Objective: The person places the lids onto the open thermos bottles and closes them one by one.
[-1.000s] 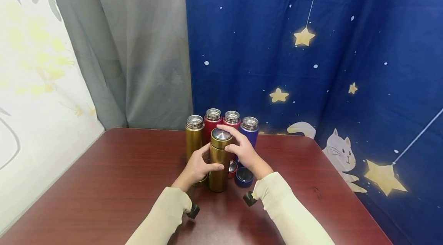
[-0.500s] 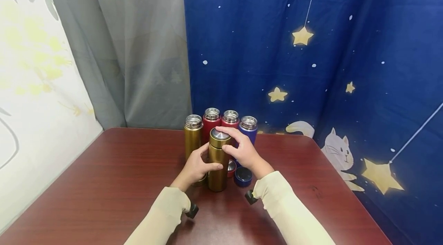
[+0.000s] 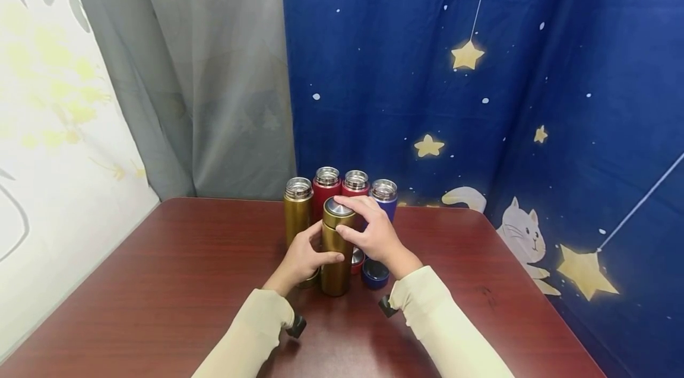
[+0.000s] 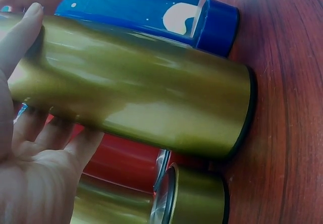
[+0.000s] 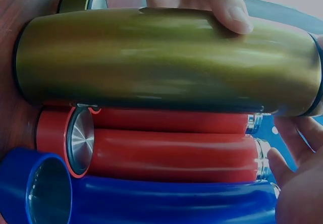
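Note:
A gold thermos bottle stands upright near the middle of the table, its gold lid with a silver disc on top. My left hand grips the body from the left, thumb across the front and fingers behind, as the left wrist view also shows. Over the top, my right hand holds the lid, thumb on its near side and fingers at the far rim. A thin seam shows between lid and body. In the right wrist view the left thumb lies along the bottle.
Behind stand lidless bottles: one gold, two red, one blue, with steel necks. Loose lids lie close in front of them: blue with its hollow side up, red, gold. A curtain hangs behind the table.
My right thumb has slid leftward round the lid's near side and the right hand has turned with it. The left hand and the bottle have stayed in place.

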{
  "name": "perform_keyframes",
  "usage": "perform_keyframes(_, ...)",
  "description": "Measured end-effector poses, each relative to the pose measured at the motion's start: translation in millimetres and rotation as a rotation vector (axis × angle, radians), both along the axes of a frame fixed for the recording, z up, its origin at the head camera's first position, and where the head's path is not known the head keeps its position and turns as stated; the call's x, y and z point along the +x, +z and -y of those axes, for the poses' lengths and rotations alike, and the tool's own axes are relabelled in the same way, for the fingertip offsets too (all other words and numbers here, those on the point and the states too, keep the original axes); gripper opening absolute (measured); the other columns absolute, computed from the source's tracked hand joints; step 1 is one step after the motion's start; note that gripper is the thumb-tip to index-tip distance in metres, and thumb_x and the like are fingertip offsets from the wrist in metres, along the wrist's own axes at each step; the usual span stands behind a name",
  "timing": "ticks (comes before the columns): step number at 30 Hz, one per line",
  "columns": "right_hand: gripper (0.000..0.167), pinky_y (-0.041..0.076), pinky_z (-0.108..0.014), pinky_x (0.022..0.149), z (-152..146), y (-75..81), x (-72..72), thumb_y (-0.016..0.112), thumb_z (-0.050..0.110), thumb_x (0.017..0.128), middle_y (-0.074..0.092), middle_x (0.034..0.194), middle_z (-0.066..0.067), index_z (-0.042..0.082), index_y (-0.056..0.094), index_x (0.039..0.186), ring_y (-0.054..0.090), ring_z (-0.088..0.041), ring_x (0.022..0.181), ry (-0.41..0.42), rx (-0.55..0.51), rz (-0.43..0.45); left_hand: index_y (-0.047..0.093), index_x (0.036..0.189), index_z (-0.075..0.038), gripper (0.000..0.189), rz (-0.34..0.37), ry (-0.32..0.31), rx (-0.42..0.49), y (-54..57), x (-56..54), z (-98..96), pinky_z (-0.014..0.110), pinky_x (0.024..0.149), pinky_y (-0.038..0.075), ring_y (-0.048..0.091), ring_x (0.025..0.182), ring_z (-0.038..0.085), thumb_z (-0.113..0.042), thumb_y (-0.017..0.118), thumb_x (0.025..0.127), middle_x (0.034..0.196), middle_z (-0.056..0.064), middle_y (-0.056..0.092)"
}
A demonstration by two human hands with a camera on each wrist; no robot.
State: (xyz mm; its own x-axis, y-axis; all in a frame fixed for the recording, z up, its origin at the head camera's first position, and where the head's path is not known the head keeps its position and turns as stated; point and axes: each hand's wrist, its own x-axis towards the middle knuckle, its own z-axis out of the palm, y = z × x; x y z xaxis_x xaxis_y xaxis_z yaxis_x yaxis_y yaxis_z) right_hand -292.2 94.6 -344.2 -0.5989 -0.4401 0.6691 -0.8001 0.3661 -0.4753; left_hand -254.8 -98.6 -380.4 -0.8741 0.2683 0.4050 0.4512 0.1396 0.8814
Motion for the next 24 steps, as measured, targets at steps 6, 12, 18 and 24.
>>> perform_keyframes(6, 0.052, 0.046, -0.043, 0.089, 8, -7.0, 1.6, 0.076, 0.034, 0.081, 0.061, 0.112, -0.002, 0.024, 0.063, 0.13, 0.051, -0.02, 0.108, -0.103, -0.036, -0.133, 0.046, 0.141, 0.003, 0.072, 0.004, 0.008, -0.003, 0.9, 0.8, 0.0, 0.04, 0.089, 0.053, 0.065, 0.103, 0.029, 0.0, 0.08, 0.077, 0.125, 0.018, 0.062)
perform_keyframes(12, 0.052, 0.042, -0.041, 0.085, 18, -11.0, 2.7, 0.08, 0.037, 0.075, 0.058, 0.097, -0.003, 0.021, 0.067, 0.123, 0.052, -0.022, 0.098, -0.2, -0.095, -0.258, 0.045, 0.142, 0.003, 0.072, 0.005, -0.002, -0.011, -2.4, -3.6, 1.4, 0.039, 0.089, 0.053, 0.065, 0.105, 0.028, -0.001, 0.079, 0.079, 0.129, 0.019, 0.059)
perform_keyframes(18, 0.058, 0.041, -0.039, 0.079, 24, -10.2, 6.7, 0.082, 0.046, 0.071, 0.053, 0.088, -0.004, 0.019, 0.068, 0.121, 0.05, -0.022, 0.088, -0.31, -0.077, -0.361, 0.047, 0.143, -0.007, 0.075, 0.02, 0.024, 0.023, -24.4, -19.1, 2.6, 0.038, 0.09, 0.052, 0.064, 0.107, 0.026, -0.003, 0.082, 0.077, 0.131, 0.012, 0.059)
perform_keyframes(24, 0.061, 0.04, -0.039, 0.073, 25, -7.1, 7.5, 0.08, 0.056, 0.069, 0.053, 0.084, -0.005, 0.017, 0.069, 0.114, 0.048, -0.024, 0.08, -0.416, -0.015, -0.473, 0.049, 0.142, -0.01, 0.074, -0.002, 0.01, 0.037, -27.8, -20.6, 2.0, 0.036, 0.09, 0.053, 0.064, 0.106, 0.024, -0.008, 0.083, 0.077, 0.13, 0.009, 0.06)
